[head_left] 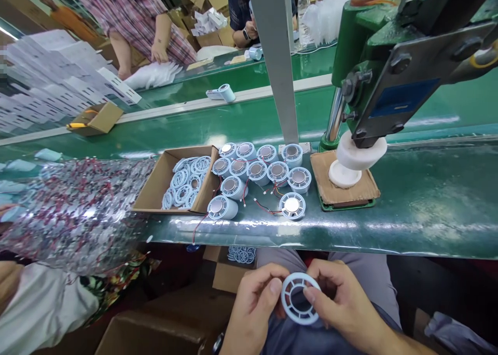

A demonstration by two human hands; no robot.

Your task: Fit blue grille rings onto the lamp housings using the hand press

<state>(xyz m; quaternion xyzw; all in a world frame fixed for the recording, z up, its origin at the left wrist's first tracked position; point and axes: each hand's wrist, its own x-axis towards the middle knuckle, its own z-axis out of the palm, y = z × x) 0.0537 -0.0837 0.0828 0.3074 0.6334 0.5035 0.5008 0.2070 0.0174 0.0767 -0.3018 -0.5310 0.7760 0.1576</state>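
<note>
A light blue slotted ring [287, 299] is held over the lap, below the table's front edge. My left hand [259, 306] pinches its left rim between thumb and fingers. On the ring's right side, my right hand [338, 298] grips it, with the thumb over the front. Beyond the hands, several light blue cylinders with round metal centres [257, 171] stand on the green table, some with red wires. One such cylinder [292, 206] sits apart near the press. A cardboard box [150, 189] left of them contains more light blue rings [182, 193].
A green press [356, 49] with a white pad [361, 150] stands at the right over a cardboard-covered base [327, 181]. Wired parts [85, 210] are heaped at the left. A grey post [278, 59] rises mid-table. People work across the table; another person's sleeve is at lower left.
</note>
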